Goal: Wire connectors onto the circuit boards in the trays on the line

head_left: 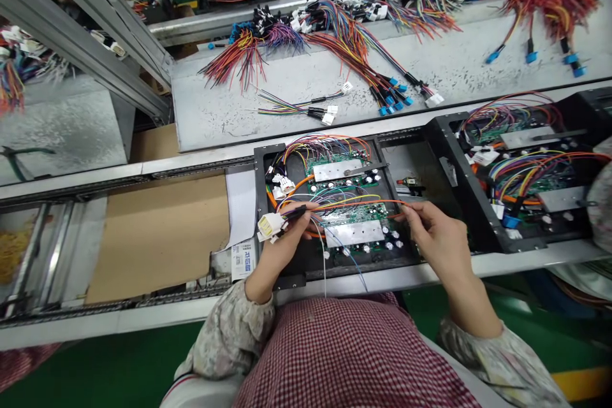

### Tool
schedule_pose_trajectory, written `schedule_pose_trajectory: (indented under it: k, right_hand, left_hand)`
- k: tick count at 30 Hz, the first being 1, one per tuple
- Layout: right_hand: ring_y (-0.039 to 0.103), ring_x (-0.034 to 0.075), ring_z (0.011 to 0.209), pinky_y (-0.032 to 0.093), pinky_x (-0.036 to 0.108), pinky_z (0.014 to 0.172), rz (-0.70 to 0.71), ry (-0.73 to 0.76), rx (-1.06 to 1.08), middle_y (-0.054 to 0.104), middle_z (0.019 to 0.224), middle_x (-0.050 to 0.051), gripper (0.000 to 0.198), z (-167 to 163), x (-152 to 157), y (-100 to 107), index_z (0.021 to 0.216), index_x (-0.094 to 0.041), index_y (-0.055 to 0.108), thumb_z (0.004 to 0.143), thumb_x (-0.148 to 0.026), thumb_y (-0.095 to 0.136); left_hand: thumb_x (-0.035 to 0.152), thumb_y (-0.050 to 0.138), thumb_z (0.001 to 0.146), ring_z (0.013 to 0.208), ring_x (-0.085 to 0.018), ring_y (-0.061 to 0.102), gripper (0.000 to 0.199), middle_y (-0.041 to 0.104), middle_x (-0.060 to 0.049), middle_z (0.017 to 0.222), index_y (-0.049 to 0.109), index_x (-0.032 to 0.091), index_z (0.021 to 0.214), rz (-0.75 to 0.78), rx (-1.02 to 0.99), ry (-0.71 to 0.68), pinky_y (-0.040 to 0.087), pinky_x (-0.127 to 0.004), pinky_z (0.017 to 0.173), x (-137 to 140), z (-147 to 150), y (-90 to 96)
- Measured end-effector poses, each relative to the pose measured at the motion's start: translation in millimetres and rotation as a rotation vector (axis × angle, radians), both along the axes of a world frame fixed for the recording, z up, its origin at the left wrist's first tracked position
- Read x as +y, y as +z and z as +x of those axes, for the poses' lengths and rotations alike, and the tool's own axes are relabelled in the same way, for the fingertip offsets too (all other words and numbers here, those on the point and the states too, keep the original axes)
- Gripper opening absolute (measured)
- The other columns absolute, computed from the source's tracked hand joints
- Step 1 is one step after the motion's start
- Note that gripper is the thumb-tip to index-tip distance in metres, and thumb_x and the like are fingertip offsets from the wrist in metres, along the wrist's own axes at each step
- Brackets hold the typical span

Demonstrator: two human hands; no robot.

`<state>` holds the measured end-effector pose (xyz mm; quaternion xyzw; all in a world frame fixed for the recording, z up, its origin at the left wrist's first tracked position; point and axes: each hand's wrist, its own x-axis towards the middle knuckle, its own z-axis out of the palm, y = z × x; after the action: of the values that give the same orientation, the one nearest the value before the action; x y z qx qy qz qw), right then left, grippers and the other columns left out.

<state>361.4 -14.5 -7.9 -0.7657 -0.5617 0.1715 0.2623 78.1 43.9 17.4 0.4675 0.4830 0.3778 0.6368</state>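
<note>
A black tray (261, 169) lies on the conveyor in front of me and holds two green circuit boards (356, 180) with metal plates and many coloured wires. My left hand (282, 245) grips a wire bundle near its white connectors (270, 225), at the tray's left side. My right hand (437, 236) pinches the other end of the thin orange and yellow wires (363, 203) stretched across the near board. Both hands hover just above the tray.
A second black tray (454, 159) with boards and wires sits to the right. A cardboard sheet (160, 229) lies on the belt to the left. Bundles of coloured wire harnesses (335, 32) cover the grey shelf behind. Metal rails run along the near edge.
</note>
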Motion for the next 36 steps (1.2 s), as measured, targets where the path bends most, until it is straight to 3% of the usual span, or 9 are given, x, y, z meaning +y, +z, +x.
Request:
schedule_pose_trajectory:
  k: [5,7,10,11,14,17,20,26,36]
  right_hand:
    - [0.059,0.015,0.052,0.042,0.027,0.055,0.094,-0.045,-0.085,0.069,0.066,0.0,0.045,-27,-8,19,0.114,-0.02,0.065,0.09,-0.057,0.054]
    - [0.057,0.014,0.05,0.04,0.026,0.053,0.105,0.095,-0.069,0.066,0.062,-0.001,0.04,-52,-12,26,0.109,-0.021,0.067,0.091,-0.054,0.054]
    - [0.061,0.014,0.053,0.036,0.026,0.051,0.001,0.424,-0.071,0.071,0.069,0.0,0.034,-77,-12,29,0.095,-0.024,0.071,0.097,-0.046,0.044]
    - [0.061,0.014,0.053,0.035,0.026,0.051,-0.016,0.457,-0.088,0.071,0.07,0.0,0.037,-77,-11,28,0.088,-0.025,0.071,0.098,-0.046,0.042]
    - [0.055,0.014,0.046,0.03,0.027,0.048,0.043,0.227,-0.186,0.065,0.057,0.001,0.049,-59,-4,26,0.069,-0.022,0.067,0.095,-0.058,0.045]
    - [0.056,0.014,0.049,0.035,0.026,0.051,0.098,0.035,-0.13,0.065,0.06,0.002,0.046,-37,1,23,0.079,-0.021,0.07,0.092,-0.059,0.049]
    - [0.06,0.015,0.053,0.038,0.026,0.055,0.048,0.1,-0.068,0.069,0.068,0.003,0.041,-35,6,15,0.094,-0.022,0.073,0.094,-0.054,0.046]
    - [0.054,0.016,0.045,0.03,0.028,0.05,0.011,0.118,-0.163,0.063,0.055,0.001,0.046,-47,13,2,0.089,-0.022,0.074,0.095,-0.053,0.041]
    - [0.064,0.019,0.055,0.037,0.029,0.053,0.022,0.116,-0.201,0.073,0.07,0.004,0.041,-45,11,9,0.101,-0.023,0.074,0.094,-0.052,0.047]
  left_hand:
    - [0.038,0.064,0.09,0.072,-0.014,0.071,0.022,0.074,-0.005,0.086,0.069,0.02,0.102,0.015,0.03,0.012,0.047,-0.019,0.051,1,0,-1.2]
    - [0.038,0.064,0.09,0.071,-0.015,0.071,0.022,0.074,-0.005,0.086,0.068,0.02,0.102,-0.002,0.022,0.01,0.047,-0.02,0.051,1,1,-1.0]
    - [0.039,0.065,0.089,0.073,-0.015,0.071,0.024,0.074,-0.005,0.088,0.067,0.02,0.103,-0.023,0.006,0.013,0.049,-0.021,0.052,1,2,-0.6]
    - [0.04,0.065,0.089,0.074,-0.015,0.071,0.025,0.073,-0.005,0.089,0.067,0.02,0.104,-0.027,-0.002,0.014,0.05,-0.021,0.052,1,2,-0.4]
    - [0.041,0.066,0.088,0.078,-0.017,0.072,0.027,0.071,-0.004,0.089,0.066,0.02,0.106,-0.037,-0.028,-0.001,0.053,-0.021,0.053,0,2,0.6]
    - [0.041,0.064,0.09,0.078,-0.016,0.073,0.027,0.07,-0.004,0.086,0.067,0.02,0.107,-0.039,-0.031,-0.012,0.054,-0.019,0.054,-1,1,2.0]
    - [0.04,0.063,0.091,0.076,-0.015,0.074,0.026,0.07,-0.004,0.087,0.067,0.019,0.106,-0.035,-0.039,0.001,0.052,-0.018,0.053,-1,0,2.3]
    - [0.04,0.063,0.091,0.076,-0.015,0.074,0.026,0.07,-0.003,0.086,0.066,0.019,0.105,-0.044,-0.045,0.005,0.054,-0.018,0.054,-1,0,1.7]
    - [0.041,0.064,0.09,0.078,-0.017,0.074,0.027,0.07,-0.004,0.087,0.065,0.019,0.105,-0.046,-0.045,0.008,0.054,-0.019,0.054,0,0,-0.8]
